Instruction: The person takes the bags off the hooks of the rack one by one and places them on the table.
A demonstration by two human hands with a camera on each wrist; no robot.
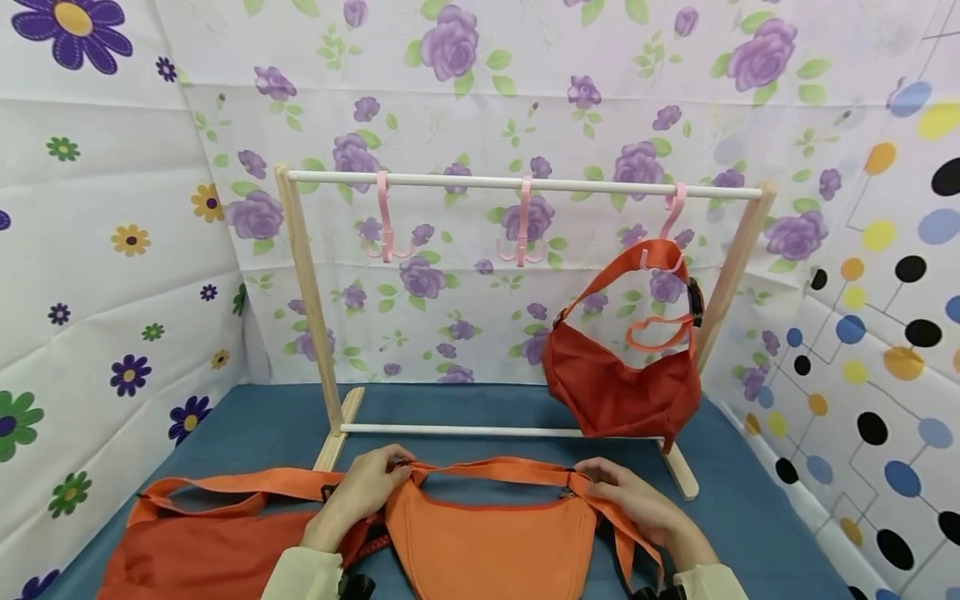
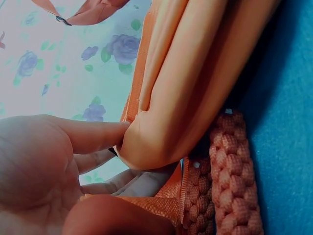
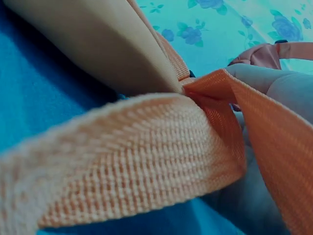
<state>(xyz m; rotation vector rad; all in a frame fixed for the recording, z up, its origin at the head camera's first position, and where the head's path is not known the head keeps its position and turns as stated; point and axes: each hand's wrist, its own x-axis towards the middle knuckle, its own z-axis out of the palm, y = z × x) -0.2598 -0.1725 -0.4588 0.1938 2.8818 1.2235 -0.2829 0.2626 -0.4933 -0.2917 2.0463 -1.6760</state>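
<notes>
An orange bag (image 1: 495, 546) lies at the table's front in the head view, its strap along the top. My left hand (image 1: 371, 483) pinches its upper left corner; in the left wrist view that hand (image 2: 54, 156) has thumb and fingers around the edge of the orange fabric (image 2: 161, 132). At the upper right corner my right hand (image 1: 630, 496) grips the strap end. In the right wrist view the strap (image 3: 137, 161) loops in front of the right hand (image 3: 279, 88), covering most of its fingers. A red bag (image 1: 210, 554) lies left, partly behind my left forearm.
Behind the bags stands a wooden rack with a white bar (image 1: 450, 179). Two pink hooks (image 1: 386, 225) at left and centre bear nothing; from the right hook (image 1: 675, 208) hangs another red bag (image 1: 622, 383). Patterned cloth walls surround the blue table (image 1: 450, 404).
</notes>
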